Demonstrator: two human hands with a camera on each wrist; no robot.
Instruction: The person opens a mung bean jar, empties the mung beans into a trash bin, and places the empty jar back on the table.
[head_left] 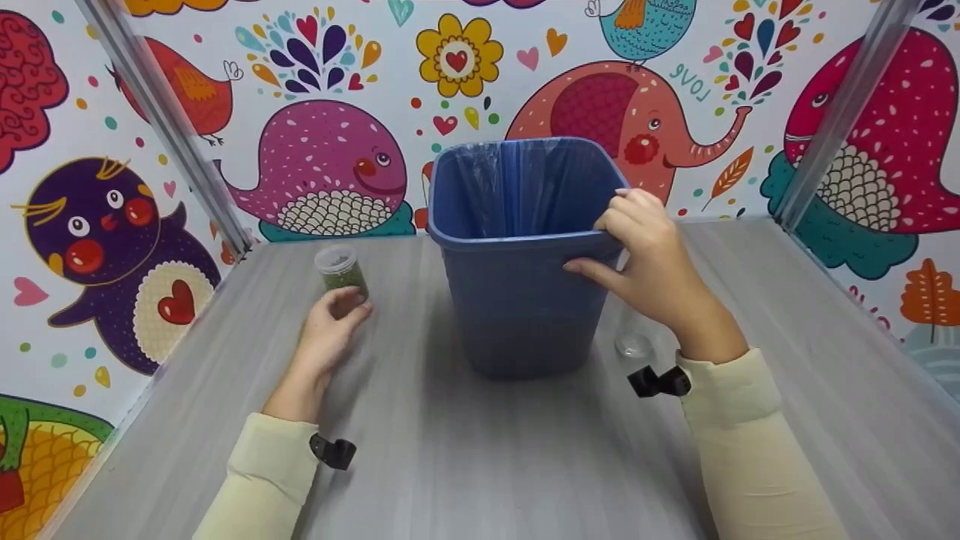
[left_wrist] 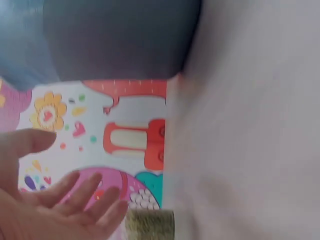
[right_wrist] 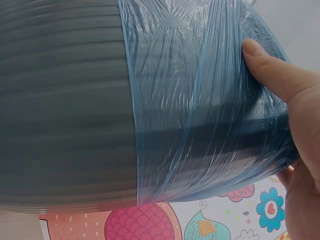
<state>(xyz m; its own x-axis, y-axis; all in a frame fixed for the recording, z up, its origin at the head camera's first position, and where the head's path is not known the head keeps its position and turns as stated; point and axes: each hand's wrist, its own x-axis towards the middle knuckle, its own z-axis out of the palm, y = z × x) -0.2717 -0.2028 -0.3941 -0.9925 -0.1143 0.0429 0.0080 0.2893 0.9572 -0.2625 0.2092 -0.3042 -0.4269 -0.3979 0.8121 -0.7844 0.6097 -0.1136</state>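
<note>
A blue trash can (head_left: 525, 307) stands upright on the table, lined with a thin plastic bag. In the right wrist view the translucent bag (right_wrist: 175, 90) is folded down over the outside of the rim. My right hand (head_left: 660, 262) grips the can's right rim, thumb on the outside and fingers over the edge. To the left stands a small clear jar (head_left: 347, 274) with a pale lid and green contents. My left hand (head_left: 326, 330) is just in front of the jar. The left wrist view shows its fingers (left_wrist: 82, 192) loosely spread, holding nothing.
Behind the can's right side, partly hidden by my right hand, is a clear glass or plastic container (head_left: 635, 345). Printed cartoon walls (head_left: 465, 112) border the table at the back and sides. The grey tabletop (head_left: 495, 457) extends in front of the can.
</note>
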